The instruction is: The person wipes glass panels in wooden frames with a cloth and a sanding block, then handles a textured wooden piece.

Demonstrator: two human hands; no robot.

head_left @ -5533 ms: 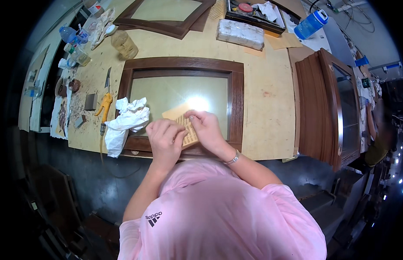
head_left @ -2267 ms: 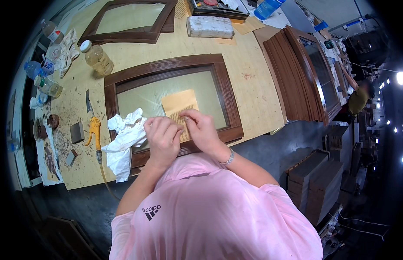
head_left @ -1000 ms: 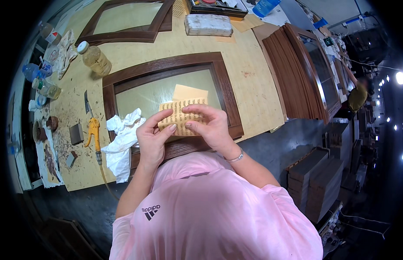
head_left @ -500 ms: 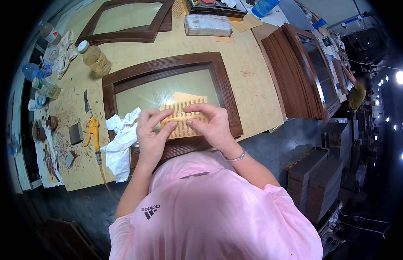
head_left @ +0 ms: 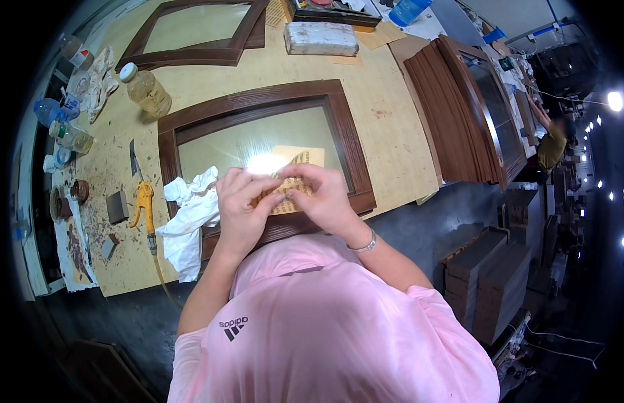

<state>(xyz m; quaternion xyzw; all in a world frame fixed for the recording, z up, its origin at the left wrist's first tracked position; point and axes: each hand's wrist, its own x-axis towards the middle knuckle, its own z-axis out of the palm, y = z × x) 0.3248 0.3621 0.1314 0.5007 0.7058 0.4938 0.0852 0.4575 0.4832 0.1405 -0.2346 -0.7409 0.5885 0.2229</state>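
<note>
Over the near part of a dark brown wooden door (head_left: pixel 339 127) with a glass pane, I hold a small yellow sheet of sandpaper (head_left: pixel 292 203) with print on its back. Its edge is pinched by my left hand (head_left: pixel 243 203), fingers bent. From the other side my right hand (head_left: pixel 330 205) grips it between thumb and fingers, close to the left one. The sheet is bent, and the fingers cover much of it. Just beyond them a plain yellow flap of paper (head_left: pixel 310 154) shows over the glass. A crumpled white cloth (head_left: pixel 185 232) lies beside my left hand.
A yellow air blow gun (head_left: pixel 144 205), a dark sanding block (head_left: pixel 116 207) and several bottles, one of pale liquid (head_left: pixel 148 94), lie or stand at the left. Another framed door (head_left: pixel 191 33) and a whitish block (head_left: pixel 321 39) are far. Stacked brown panels (head_left: pixel 446 114) stand right.
My hands have drawn closer together, and the sandpaper, flatter and more visible before, is now bent between the fingers. More of the plain flap shows.
</note>
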